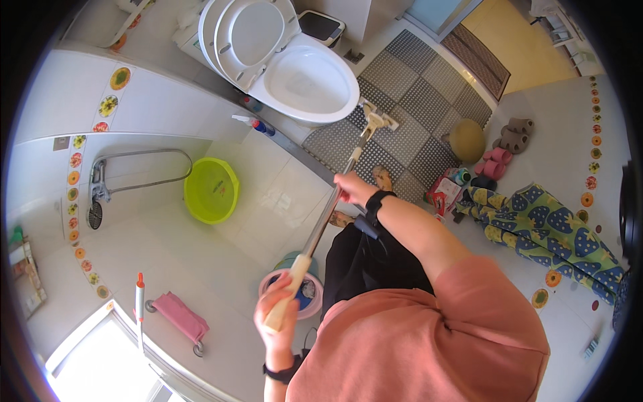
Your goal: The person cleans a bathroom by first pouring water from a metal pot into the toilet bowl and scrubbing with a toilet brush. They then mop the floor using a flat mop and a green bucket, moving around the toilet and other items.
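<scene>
A mop [324, 216] with a metal pole and a cream grip slants across the middle of the view. My left hand [278, 309] is closed around the cream grip at its lower end. Farther up, my right hand [354, 188] grips the metal pole. The pole ends in a cream plastic mop head [377, 120] over the grey checkered mat [419, 98], just beside the front of the white toilet [311, 80], whose lid and seat are raised. Whether the head touches the mat cannot be told.
A spray bottle [258, 125] stands by the low ledge [301, 151]. A lime-green basin [212, 191] lies left, a pink bucket [314, 311] near my left hand. Right are a round stool [467, 140], pink slippers [495, 163], detergent packs [444, 191] and strawberry-patterned cloth [547, 231]. A bin [321, 27] stands behind the toilet.
</scene>
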The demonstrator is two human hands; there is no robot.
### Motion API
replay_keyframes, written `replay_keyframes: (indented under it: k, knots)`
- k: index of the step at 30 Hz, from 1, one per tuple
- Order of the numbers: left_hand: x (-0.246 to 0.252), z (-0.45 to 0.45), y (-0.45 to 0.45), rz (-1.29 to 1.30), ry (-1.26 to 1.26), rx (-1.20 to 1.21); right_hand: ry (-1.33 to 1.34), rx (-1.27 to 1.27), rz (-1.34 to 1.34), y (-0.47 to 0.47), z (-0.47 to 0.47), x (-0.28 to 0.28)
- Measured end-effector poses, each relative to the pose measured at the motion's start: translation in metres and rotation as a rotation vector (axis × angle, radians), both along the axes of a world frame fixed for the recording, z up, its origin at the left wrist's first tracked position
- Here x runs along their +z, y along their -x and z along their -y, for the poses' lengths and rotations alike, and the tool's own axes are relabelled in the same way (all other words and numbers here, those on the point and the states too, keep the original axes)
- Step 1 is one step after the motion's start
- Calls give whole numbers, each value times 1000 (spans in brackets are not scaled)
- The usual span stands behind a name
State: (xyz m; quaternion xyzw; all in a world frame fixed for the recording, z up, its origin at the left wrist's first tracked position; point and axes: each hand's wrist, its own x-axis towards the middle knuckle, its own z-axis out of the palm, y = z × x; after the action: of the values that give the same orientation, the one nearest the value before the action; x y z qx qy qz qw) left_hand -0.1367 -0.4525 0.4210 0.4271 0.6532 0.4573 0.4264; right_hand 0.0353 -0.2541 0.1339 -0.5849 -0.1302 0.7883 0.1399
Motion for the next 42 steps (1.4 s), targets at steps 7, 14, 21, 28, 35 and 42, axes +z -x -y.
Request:
replay_keyframes:
  k: [7, 14, 21, 28, 35, 42]
  knots:
    - [15, 34, -6, -82, 162, 196, -19, 294, 92, 26, 39, 3]
    - [115, 55, 8, -417, 68, -23, 338, 595, -375, 53, 72, 65]
    - [92, -22, -16, -306, -102, -82, 186, 159, -270, -23, 16, 67]
    - [-9, -124, -112, -64, -81, -361, -34, -286, 21, -186, -71, -5]
    - [-82, -144, -178, -81, -124, -476, 20, -385, 383, -250, -87, -65]
    - [13, -31, -31, -305, 199, -161, 63, 225, -94, -69, 21, -20]
